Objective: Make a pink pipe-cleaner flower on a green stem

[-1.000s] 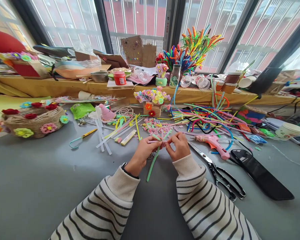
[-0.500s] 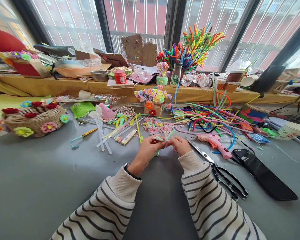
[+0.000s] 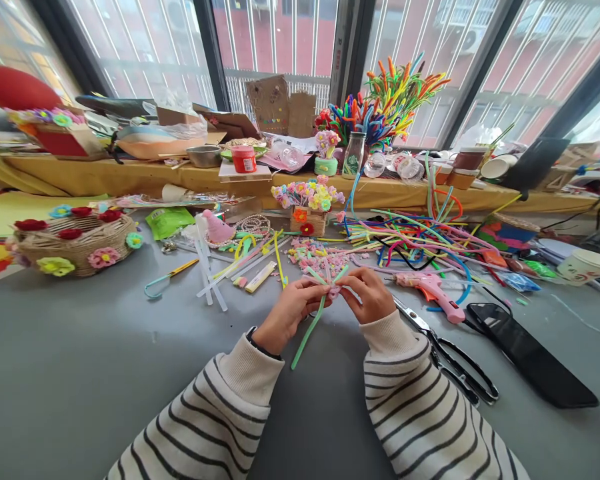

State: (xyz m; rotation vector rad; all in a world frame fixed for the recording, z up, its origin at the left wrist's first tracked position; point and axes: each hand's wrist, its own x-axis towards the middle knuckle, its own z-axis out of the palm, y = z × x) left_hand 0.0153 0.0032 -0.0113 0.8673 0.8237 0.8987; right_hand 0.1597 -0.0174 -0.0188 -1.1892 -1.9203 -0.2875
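Note:
Above the grey table my left hand [image 3: 295, 307] pinches green and pink pipe cleaners between thumb and fingers. One green pipe cleaner [image 3: 307, 333] hangs down from that grip toward me, its lower end free. My right hand [image 3: 369, 295] is closed at the fingertips on the pink part of the same bundle, close beside the left fingers. Shorter green and pink ends stick up between the hands. How the pieces join is hidden by my fingers. Large scissors [image 3: 447, 353] lie by my right sleeve, with the blades partly behind the right hand.
A pink glue gun [image 3: 433, 290] and a black phone-like slab [image 3: 530, 357] lie at the right. Behind my hands are cut pink pieces [image 3: 310, 257] and a heap of pipe cleaners [image 3: 405, 233]. Glue sticks [image 3: 211, 280] and a flower-trimmed basket [image 3: 75, 250] are at the left.
The green pipe cleaner now hangs down in full view, where little of it showed before. My right hand has turned and shifted slightly right. The camera view has shifted a little.

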